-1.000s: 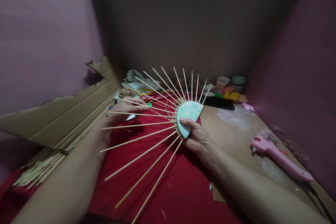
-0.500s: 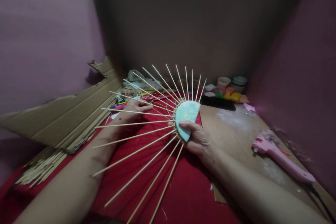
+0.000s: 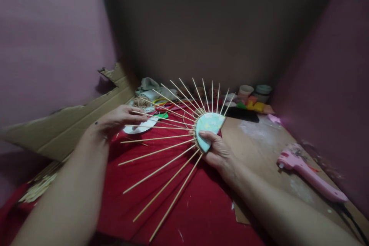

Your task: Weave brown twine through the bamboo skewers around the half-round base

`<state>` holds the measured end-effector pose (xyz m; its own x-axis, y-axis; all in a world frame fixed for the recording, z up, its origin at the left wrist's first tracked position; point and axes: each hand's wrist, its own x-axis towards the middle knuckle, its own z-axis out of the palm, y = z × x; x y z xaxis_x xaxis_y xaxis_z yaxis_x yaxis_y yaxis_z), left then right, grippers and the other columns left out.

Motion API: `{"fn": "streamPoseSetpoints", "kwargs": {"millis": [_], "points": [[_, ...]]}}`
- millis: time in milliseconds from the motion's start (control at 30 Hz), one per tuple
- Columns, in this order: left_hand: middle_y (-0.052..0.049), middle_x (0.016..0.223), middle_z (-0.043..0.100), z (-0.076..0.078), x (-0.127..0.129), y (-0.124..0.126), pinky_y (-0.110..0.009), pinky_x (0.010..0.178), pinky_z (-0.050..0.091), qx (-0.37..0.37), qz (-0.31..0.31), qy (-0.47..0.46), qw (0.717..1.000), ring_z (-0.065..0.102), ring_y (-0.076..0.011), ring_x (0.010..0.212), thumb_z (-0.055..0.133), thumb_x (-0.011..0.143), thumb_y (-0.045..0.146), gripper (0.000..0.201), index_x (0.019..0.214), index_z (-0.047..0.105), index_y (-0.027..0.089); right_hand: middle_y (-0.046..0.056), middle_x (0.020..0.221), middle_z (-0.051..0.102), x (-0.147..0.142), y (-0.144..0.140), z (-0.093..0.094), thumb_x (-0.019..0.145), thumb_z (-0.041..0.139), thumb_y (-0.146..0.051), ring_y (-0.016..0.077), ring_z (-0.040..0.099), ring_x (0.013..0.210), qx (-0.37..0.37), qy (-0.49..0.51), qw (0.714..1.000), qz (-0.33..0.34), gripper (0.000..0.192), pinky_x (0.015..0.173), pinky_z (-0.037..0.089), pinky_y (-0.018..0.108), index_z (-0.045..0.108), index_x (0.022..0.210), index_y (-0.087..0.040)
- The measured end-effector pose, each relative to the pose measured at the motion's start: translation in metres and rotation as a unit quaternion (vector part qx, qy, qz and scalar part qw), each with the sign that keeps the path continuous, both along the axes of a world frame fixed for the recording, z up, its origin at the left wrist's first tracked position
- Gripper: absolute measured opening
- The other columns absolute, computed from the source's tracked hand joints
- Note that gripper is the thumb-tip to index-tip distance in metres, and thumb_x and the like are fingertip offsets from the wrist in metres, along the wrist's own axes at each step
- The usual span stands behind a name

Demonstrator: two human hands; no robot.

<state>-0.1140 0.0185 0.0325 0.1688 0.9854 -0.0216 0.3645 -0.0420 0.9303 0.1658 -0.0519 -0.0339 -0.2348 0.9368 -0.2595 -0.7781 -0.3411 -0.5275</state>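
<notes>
Right hand pinches the pale blue half-disc at its lower edge, thumb across the face, fingers behind, closed on it. Half-disc is held up off the red cloth, tilted, straight edge toward the wooden tabletop. Bamboo skewers fan out from its curved rim, from upper right round to lower left; the long lower ones reach out over the cloth toward the camera. Left hand sits left of the fan, fingers loosely curled, tips at the outer ends of the upper-left skewers and over a white paper piece on the cloth; cannot tell whether it grips a skewer or only touches. Torn cardboard sheet leans on the left wall, with a loose bundle of spare sticks below it, partly hidden by the left forearm. Pink glue gun lies on the bare tabletop well right of the right hand, cord trailing off the lower right. Back corner holds clutter: crumpled cloth, ball of twine, coloured scraps, two small tubs, a black flat piece.
</notes>
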Motion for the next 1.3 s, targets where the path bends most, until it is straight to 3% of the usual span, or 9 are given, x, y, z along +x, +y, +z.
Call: {"fn": "streamPoseSetpoints", "kwargs": {"millis": [233, 500, 733, 900, 967, 1067, 1133, 1300], "points": [[-0.001, 0.057, 0.056, 0.002, -0.016, -0.004, -0.018, 0.047, 0.039, -0.006, -0.066, -0.05, 0.997, 0.051, -0.0092, 0.052, 0.08, 0.055, 0.025, 0.019, 0.062, 0.066, 0.014, 0.003, 0.071, 0.069, 0.0, 0.0, -0.002, 0.058, 0.068, -0.002, 0.0147, 0.063, 0.064, 0.007, 0.015, 1.0, -0.009, 0.028, 0.058, 0.054, 0.026, 0.062, 0.083, -0.014], [0.001, 0.057, 0.058, 0.002, -0.011, -0.008, -0.017, 0.045, 0.04, 0.035, 0.011, -0.156, 0.987, 0.052, -0.0077, 0.048, 0.078, 0.056, 0.022, 0.018, 0.067, 0.065, 0.015, 0.003, 0.07, 0.069, 0.0, 0.001, -0.004, 0.059, 0.068, -0.001, 0.0136, 0.062, 0.061, 0.01, 0.025, 1.0, -0.015, 0.028, 0.055, 0.054, 0.024, 0.061, 0.082, -0.015], [0.003, 0.051, 0.052, -0.004, -0.003, -0.001, -0.017, 0.044, 0.038, 0.073, 0.019, -0.199, 0.977, 0.049, -0.007, 0.045, 0.077, 0.061, 0.023, 0.018, 0.067, 0.062, 0.014, 0.003, 0.07, 0.068, 0.0, 0.001, -0.003, 0.059, 0.067, -0.001, 0.0146, 0.062, 0.063, 0.005, 0.016, 0.999, -0.027, 0.031, 0.056, 0.054, 0.026, 0.061, 0.085, -0.015], [0.002, 0.053, 0.053, -0.008, -0.001, 0.007, -0.017, 0.046, 0.039, 0.027, 0.041, -0.231, 0.972, 0.051, -0.0072, 0.047, 0.079, 0.056, 0.022, 0.023, 0.067, 0.061, 0.013, 0.005, 0.072, 0.069, 0.001, 0.001, -0.001, 0.06, 0.068, -0.003, 0.0145, 0.061, 0.063, -0.01, 0.006, 1.0, -0.008, 0.026, 0.055, 0.053, 0.026, 0.061, 0.083, -0.014], [0.001, 0.055, 0.055, -0.011, 0.0, 0.011, -0.016, 0.044, 0.036, 0.006, 0.054, -0.204, 0.978, 0.049, -0.0068, 0.047, 0.08, 0.053, 0.023, 0.026, 0.068, 0.061, 0.013, 0.004, 0.07, 0.068, 0.002, 0.001, 0.0, 0.059, 0.067, -0.003, 0.0135, 0.06, 0.06, -0.021, 0.007, 1.0, -0.002, 0.024, 0.054, 0.052, 0.025, 0.061, 0.08, -0.013], [0.001, 0.053, 0.053, -0.019, 0.008, 0.019, -0.019, 0.04, 0.031, 0.031, 0.076, -0.05, 0.995, 0.044, -0.0077, 0.043, 0.075, 0.057, 0.032, 0.028, 0.072, 0.062, 0.013, 0.004, 0.069, 0.068, 0.003, -0.001, 0.002, 0.059, 0.068, -0.004, 0.0127, 0.06, 0.057, -0.017, 0.012, 0.999, 0.024, 0.024, 0.052, 0.051, 0.024, 0.061, 0.08, -0.012], [0.002, 0.049, 0.05, -0.028, 0.02, 0.023, -0.021, 0.04, 0.03, 0.07, 0.085, 0.043, 0.993, 0.041, -0.0091, 0.041, 0.069, 0.061, 0.036, 0.026, 0.07, 0.062, 0.014, 0.005, 0.07, 0.069, 0.003, -0.003, 0.002, 0.059, 0.069, -0.007, 0.0129, 0.06, 0.057, 0.008, 0.011, 0.998, 0.053, 0.024, 0.052, 0.05, 0.024, 0.062, 0.082, -0.012], [-0.001, 0.058, 0.057, -0.053, 0.061, 0.026, -0.027, 0.057, 0.042, 0.132, 0.066, 0.135, 0.98, 0.052, -0.0164, 0.06, 0.063, 0.058, 0.025, 0.009, 0.054, 0.06, 0.017, 0.005, 0.071, 0.069, 0.002, -0.009, 0.002, 0.059, 0.071, -0.012, 0.0155, 0.061, 0.062, 0.062, -0.002, 0.993, 0.102, 0.025, 0.06, 0.053, 0.029, 0.063, 0.082, -0.013]]}}
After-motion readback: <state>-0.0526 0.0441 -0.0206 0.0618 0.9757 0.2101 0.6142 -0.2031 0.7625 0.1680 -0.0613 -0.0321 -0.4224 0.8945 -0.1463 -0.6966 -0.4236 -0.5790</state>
